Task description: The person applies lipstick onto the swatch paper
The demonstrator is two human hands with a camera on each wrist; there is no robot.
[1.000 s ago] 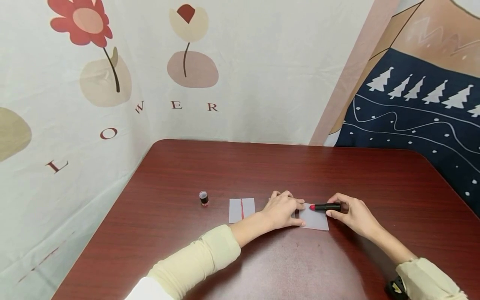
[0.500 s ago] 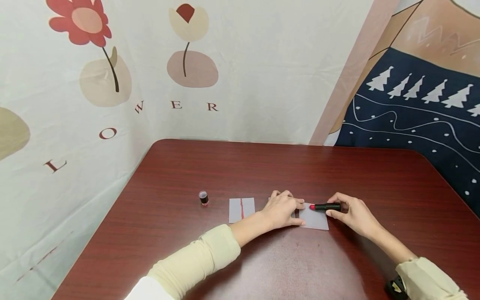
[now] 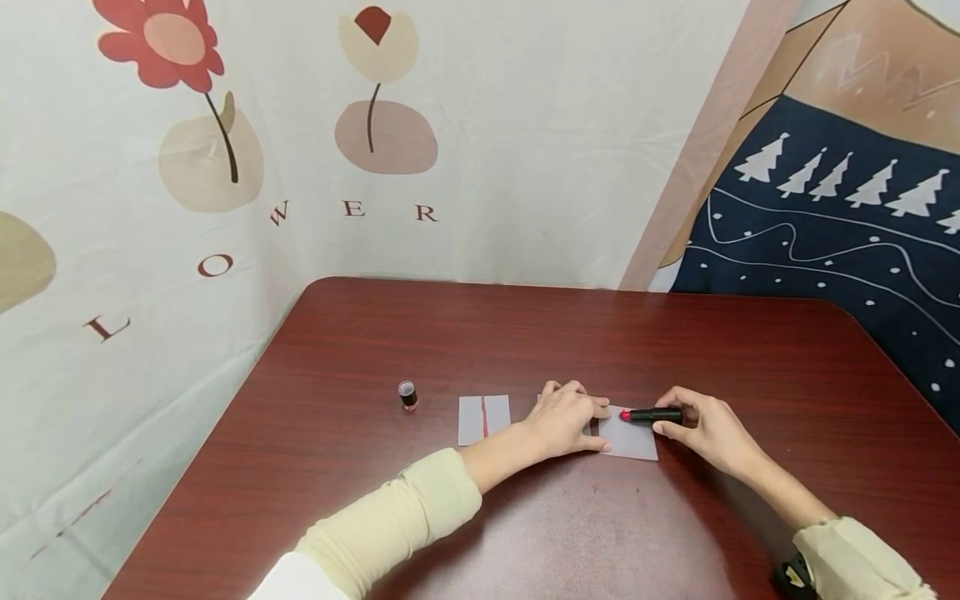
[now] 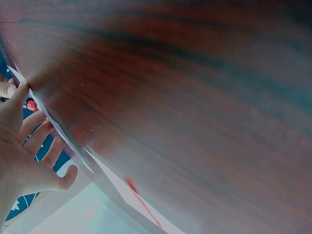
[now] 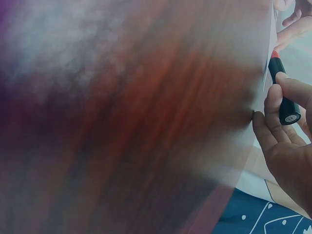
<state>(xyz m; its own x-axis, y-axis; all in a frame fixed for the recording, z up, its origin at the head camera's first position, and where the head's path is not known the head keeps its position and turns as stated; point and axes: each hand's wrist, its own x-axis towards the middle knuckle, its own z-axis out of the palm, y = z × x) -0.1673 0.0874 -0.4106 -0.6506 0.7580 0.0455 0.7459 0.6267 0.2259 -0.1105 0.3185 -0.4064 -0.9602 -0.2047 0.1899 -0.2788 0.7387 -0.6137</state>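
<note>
My right hand point(image 3: 708, 429) pinches a black lipstick point(image 3: 656, 415) between thumb and fingers. Its red tip points left and lies at the upper part of a pale paper square point(image 3: 628, 442). In the right wrist view the lipstick point(image 5: 290, 109) shows its round base towards the camera. My left hand point(image 3: 562, 422), fingers spread, rests with thumb and fingertips at the left edge of that square. Beneath this hand another paper is mostly hidden. The left wrist view has the spread left hand point(image 4: 27, 151) with the red lipstick tip point(image 4: 32, 105) beyond its fingers.
Left of my left hand lies a paper square point(image 3: 471, 419) bearing a red vertical streak. Farther left stands a small black lipstick cap point(image 3: 407, 396) with a clear top. Printed curtains point(image 3: 525, 167) hang behind the dark red wooden table point(image 3: 450, 333).
</note>
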